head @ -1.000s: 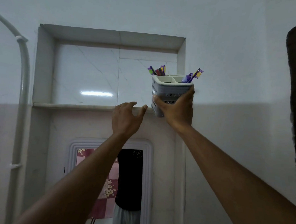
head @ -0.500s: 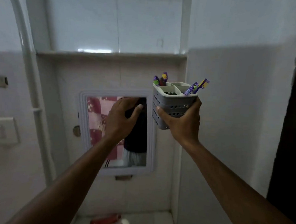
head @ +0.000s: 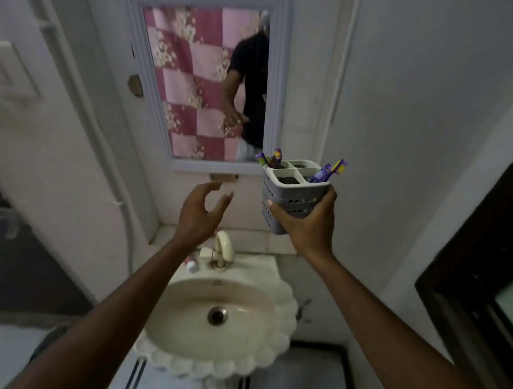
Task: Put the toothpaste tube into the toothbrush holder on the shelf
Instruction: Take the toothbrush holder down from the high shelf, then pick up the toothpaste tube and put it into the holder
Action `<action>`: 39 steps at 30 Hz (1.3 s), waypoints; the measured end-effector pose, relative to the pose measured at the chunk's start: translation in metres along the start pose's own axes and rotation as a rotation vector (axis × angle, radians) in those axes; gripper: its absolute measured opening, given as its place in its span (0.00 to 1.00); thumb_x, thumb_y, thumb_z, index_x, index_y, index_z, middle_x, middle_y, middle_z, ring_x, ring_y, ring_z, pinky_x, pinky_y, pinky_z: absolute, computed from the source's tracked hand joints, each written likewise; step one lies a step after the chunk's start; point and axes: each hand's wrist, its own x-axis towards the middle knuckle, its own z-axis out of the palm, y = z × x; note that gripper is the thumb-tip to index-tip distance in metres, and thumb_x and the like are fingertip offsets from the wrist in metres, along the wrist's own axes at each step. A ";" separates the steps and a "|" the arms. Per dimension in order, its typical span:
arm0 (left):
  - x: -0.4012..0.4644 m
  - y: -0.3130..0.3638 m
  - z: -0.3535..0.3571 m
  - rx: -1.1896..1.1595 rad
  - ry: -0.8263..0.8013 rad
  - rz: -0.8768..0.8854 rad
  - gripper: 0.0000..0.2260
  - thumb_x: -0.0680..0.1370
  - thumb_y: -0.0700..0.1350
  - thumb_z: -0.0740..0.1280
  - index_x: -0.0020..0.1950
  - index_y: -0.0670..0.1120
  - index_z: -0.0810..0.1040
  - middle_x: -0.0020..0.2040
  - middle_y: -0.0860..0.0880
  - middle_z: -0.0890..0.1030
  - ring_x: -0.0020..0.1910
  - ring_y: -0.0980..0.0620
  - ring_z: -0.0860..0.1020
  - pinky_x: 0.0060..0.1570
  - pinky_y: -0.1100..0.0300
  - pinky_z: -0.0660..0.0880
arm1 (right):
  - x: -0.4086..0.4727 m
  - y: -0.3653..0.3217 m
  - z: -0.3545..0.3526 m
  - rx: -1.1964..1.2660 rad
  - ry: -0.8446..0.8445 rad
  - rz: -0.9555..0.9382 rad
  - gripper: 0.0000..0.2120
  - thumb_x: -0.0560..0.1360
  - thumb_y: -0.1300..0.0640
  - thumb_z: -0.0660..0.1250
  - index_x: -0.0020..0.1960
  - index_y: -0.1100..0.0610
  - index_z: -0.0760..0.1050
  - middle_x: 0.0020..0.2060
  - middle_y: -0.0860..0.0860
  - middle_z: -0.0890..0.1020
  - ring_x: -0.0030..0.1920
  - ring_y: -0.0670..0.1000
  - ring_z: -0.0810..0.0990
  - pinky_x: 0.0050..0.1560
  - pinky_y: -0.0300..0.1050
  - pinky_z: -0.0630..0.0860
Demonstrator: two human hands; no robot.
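My right hand (head: 309,224) grips a grey perforated toothbrush holder (head: 291,193) with four compartments, held upright in front of the wall below the mirror. Several purple and yellow toothbrushes (head: 328,171) stick out of its far and right compartments. My left hand (head: 201,213) hovers open and empty to the left of the holder, above the tap. A small white tube end with a red band, likely the toothpaste tube (head: 191,264), lies on the basin's back ledge left of the tap, mostly hidden by my left forearm. The shelf is out of view.
A cream scalloped wash basin (head: 279,337) with a curved tap (head: 223,246) sits below my hands. A white-framed mirror (head: 202,82) hangs above, reflecting a checked curtain and a person. A white pipe (head: 84,93) runs down the left wall; a dark frame (head: 479,268) stands at right.
The view has tilted down from the shelf to the basin. My right hand has carried the holder down from shelf height to below the mirror. My left hand has lowered alongside it, still empty.
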 end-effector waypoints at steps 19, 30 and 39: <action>-0.075 -0.205 0.013 0.112 -0.300 -0.565 0.12 0.82 0.49 0.71 0.62 0.46 0.86 0.54 0.49 0.87 0.52 0.52 0.83 0.53 0.58 0.75 | -0.091 0.150 0.081 -0.221 -0.155 0.446 0.56 0.62 0.36 0.87 0.82 0.45 0.61 0.69 0.43 0.79 0.66 0.52 0.82 0.60 0.46 0.77; -0.007 -0.287 0.051 0.268 -0.439 -0.782 0.20 0.76 0.59 0.69 0.56 0.43 0.82 0.50 0.46 0.86 0.46 0.42 0.86 0.53 0.51 0.84 | -0.093 0.193 0.134 -0.276 -0.042 0.503 0.61 0.58 0.35 0.89 0.80 0.51 0.61 0.72 0.48 0.79 0.68 0.52 0.82 0.62 0.50 0.83; 0.005 -0.303 0.069 0.267 -0.292 -0.974 0.31 0.69 0.56 0.78 0.65 0.41 0.79 0.59 0.41 0.85 0.56 0.38 0.86 0.58 0.46 0.84 | -0.100 0.212 0.145 -0.349 -0.153 0.473 0.60 0.60 0.43 0.90 0.79 0.59 0.58 0.74 0.55 0.76 0.70 0.57 0.80 0.61 0.47 0.82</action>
